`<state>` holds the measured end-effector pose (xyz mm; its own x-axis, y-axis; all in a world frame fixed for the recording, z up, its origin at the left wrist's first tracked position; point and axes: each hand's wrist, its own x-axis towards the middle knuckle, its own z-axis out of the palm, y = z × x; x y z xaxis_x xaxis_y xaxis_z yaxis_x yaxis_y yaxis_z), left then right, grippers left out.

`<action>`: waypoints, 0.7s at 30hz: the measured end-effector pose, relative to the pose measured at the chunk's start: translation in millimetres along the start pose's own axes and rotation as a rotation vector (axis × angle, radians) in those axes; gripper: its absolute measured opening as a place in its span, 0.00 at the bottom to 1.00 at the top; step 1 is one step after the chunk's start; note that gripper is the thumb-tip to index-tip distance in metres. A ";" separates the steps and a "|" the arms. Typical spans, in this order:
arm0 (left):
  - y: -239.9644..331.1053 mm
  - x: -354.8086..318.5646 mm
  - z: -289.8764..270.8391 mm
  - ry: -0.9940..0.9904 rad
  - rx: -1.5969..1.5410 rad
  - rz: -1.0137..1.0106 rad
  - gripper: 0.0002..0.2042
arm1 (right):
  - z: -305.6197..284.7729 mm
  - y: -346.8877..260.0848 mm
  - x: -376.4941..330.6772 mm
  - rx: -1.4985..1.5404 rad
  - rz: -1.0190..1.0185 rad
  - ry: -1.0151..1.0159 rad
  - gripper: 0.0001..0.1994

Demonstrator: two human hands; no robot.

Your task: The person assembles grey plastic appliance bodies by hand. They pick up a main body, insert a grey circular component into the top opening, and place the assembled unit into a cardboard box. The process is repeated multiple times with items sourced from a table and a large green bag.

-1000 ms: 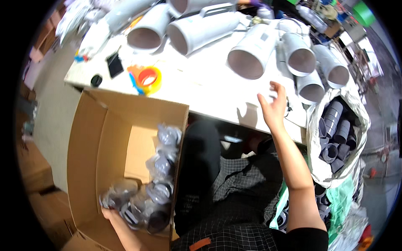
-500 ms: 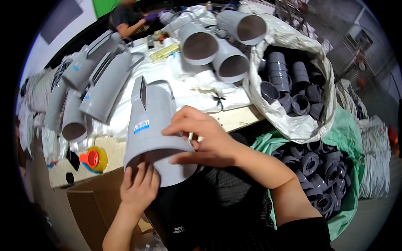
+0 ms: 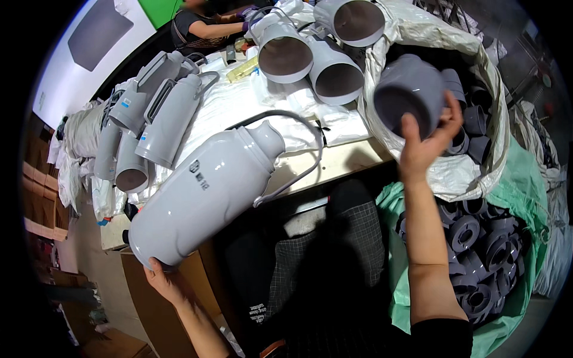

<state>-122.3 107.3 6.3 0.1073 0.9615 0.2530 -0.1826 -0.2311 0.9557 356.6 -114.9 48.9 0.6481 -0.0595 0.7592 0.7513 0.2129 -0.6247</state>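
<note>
The grey flask (image 3: 206, 188) now slants neck-rightward, its base gripped by the left hand (image 3: 164, 280) alone — freeing the right hand (image 3: 427, 140), which grips a dark cup (image 3: 418, 83) before the white sack (image 3: 441, 179). It crosses the worktop (image 3: 298, 170)'s front edge; open room separates its handle loop (image 3: 323, 143) from the cup.

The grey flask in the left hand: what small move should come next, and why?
Perhaps bring the dark grey cup in the right hand towards the grey flask: they're apart, the cup over the white sack, while the left hand supports the flask's lower end.
</note>
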 end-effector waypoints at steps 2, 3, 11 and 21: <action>1.1 -2.3 13.6 0.004 -0.185 -0.075 0.33 | 1.1 14.6 -48.9 -0.356 0.104 -0.592 0.36; -11.1 1.5 -1.9 -0.009 -0.253 -0.104 0.33 | -3.1 24.4 -75.6 -0.386 0.198 -0.828 0.35; -10.7 -14.9 4.1 -0.126 -0.167 -0.192 0.31 | -2.8 0.1 -96.7 1.183 1.472 -0.565 0.30; -38.7 -24.2 9.1 -0.213 -0.380 -0.760 0.26 | -38.0 -51.4 -77.6 0.368 0.080 -0.755 0.45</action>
<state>-108.9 91.6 -35.4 0.5059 0.7778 -0.3730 -0.2968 0.5629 0.7714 272.4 -158.2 15.1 0.3422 0.6095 0.7151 0.5333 0.5006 -0.6819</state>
